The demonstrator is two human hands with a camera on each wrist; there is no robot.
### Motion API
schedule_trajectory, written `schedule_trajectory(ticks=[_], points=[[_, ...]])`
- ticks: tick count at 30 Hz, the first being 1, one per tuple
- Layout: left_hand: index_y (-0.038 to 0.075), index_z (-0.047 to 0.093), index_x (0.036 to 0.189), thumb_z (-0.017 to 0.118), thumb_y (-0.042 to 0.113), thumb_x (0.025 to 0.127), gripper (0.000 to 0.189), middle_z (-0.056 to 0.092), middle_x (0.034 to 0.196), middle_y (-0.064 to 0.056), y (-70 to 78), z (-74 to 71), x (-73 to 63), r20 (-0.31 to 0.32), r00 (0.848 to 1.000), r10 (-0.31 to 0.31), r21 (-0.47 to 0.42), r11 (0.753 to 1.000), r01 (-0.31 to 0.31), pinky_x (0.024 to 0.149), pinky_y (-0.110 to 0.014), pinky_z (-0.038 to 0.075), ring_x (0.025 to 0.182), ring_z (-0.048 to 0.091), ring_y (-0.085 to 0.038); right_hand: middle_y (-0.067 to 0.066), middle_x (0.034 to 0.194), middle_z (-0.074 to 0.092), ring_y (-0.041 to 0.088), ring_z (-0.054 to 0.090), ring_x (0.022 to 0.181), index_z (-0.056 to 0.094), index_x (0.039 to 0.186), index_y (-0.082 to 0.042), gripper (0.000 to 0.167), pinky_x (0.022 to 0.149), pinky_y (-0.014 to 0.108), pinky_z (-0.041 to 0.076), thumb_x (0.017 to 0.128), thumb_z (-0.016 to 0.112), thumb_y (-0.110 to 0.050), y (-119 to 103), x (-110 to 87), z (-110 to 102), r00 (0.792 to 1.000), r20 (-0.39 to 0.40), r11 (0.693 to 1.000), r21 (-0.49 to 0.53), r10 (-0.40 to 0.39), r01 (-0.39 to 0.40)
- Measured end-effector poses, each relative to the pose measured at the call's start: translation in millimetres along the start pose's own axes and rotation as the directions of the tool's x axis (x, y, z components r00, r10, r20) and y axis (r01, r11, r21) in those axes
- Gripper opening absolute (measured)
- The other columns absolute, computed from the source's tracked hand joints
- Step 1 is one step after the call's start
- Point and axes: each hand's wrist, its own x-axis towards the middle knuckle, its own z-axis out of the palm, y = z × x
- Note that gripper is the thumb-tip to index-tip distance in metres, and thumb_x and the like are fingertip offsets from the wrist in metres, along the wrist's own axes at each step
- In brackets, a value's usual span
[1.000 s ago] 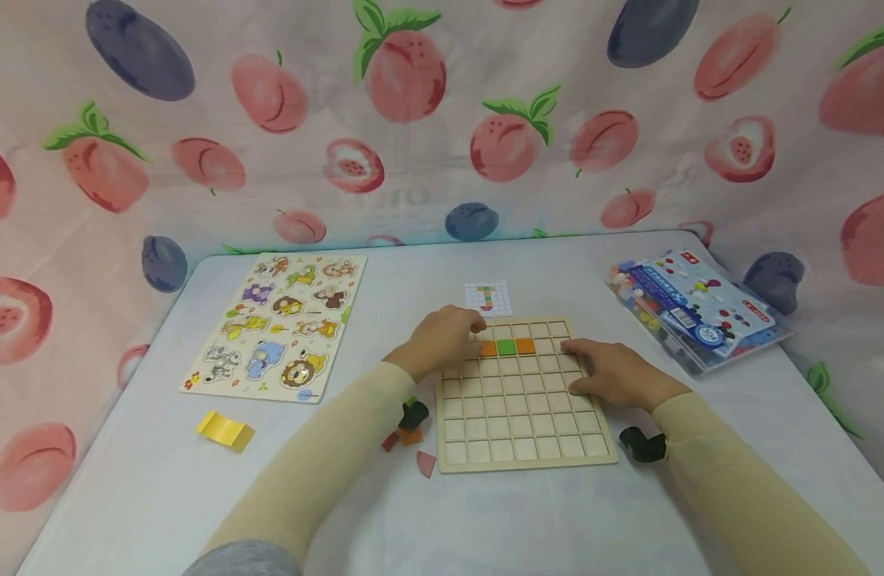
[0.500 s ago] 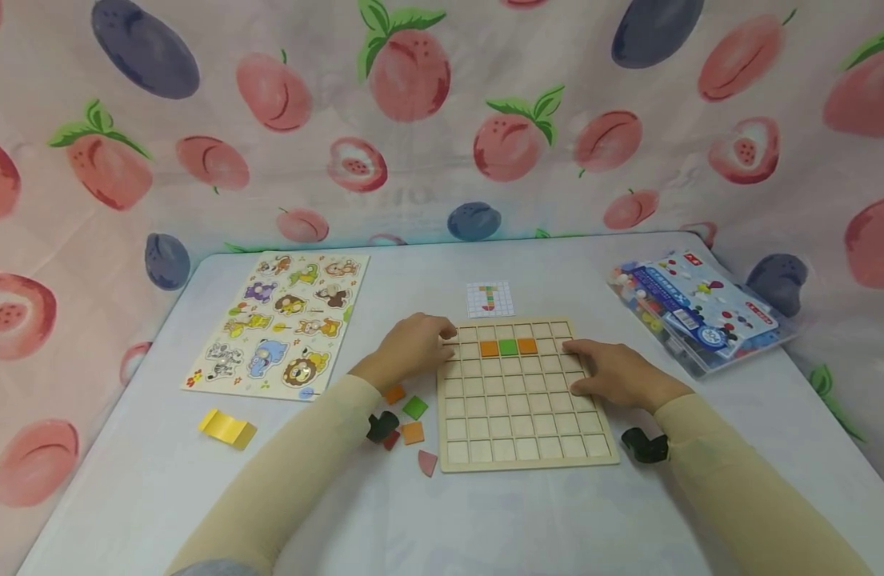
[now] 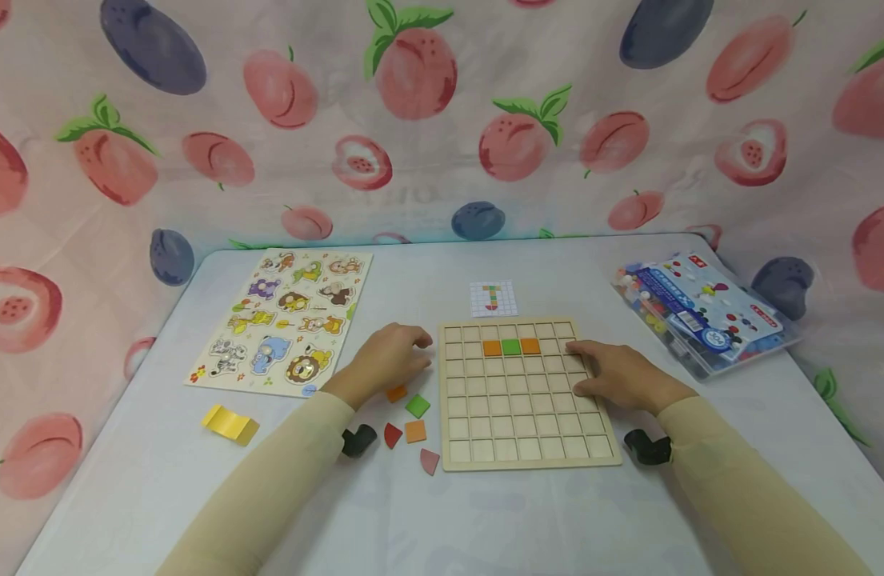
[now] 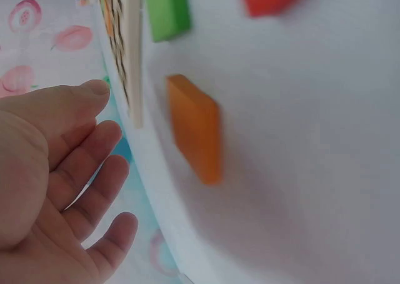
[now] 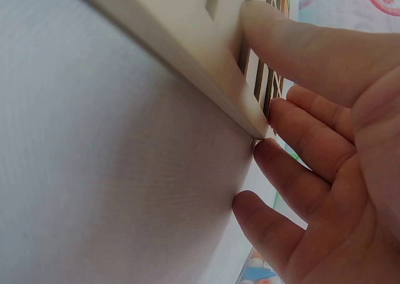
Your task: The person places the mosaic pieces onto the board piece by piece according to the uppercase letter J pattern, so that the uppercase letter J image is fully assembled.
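A wooden grid board lies on the table with two orange tiles and a green tile side by side in its second row. My left hand hovers left of the board, fingers loosely bent; the left wrist view shows nothing in it. Just below that hand lie an orange tile and a green tile. Nearer me are another orange tile, a red quarter-round piece and a pink quarter-round piece. My right hand rests its thumb and fingers on the board's right edge.
Behind the board lies a small printed pattern card. An animal puzzle board is at the left, with a bent yellow piece in front of it. A clear box of colourful pieces stands at the right.
My left hand has drawn back from the board's top left towards the loose tiles, uncovering several of them. The right hand has stayed on the board's edge.
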Motion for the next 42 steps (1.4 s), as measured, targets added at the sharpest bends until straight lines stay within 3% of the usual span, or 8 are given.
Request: schedule_trajectory(ticks=[16,22,42], points=[[0.010,0.070,0.121,0.074,0.021,0.092,0.031,0.068,0.117,-0.002,-27.5,4.9,-25.4,-0.005,0.998,-0.058,-0.042,0.997,0.058,0.100,-0.039,0.047,0.113,0.058,-0.023,0.031,0.149,0.039,0.052,0.032,0.138,0.039,0.151,0.000,0.074,0.109,0.063,0.028,0.090,0.075,-0.023,1.2,-2.9,-1.6,1.000,-0.014,1.000,0.011,-0.027,0.027],[0.009,0.071,0.118,0.074,0.019,0.090,0.029,0.069,0.114,-0.002,-34.0,5.3,-34.8,-0.011,0.999,-0.036,-0.035,0.999,0.036,0.099,-0.040,0.048,0.113,0.059,-0.024,0.031,0.149,0.039,0.051,0.032,0.138,0.039,0.151,-0.001,0.073,0.109,0.063,0.028,0.091,0.074,-0.023,0.9,-2.5,-0.9,1.000,-0.010,1.000,0.011,-0.018,0.018],[0.011,0.073,0.113,0.077,0.022,0.089,0.026,0.069,0.107,0.002,-30.3,12.3,-47.6,-0.005,1.000,-0.012,-0.012,1.000,0.012,0.095,-0.037,0.049,0.103,0.060,-0.020,0.030,0.150,0.039,0.051,0.032,0.138,0.040,0.151,-0.001,0.073,0.109,0.063,0.028,0.090,0.074,-0.023,0.6,-1.5,0.0,1.000,-0.008,1.000,0.011,-0.020,0.020]])
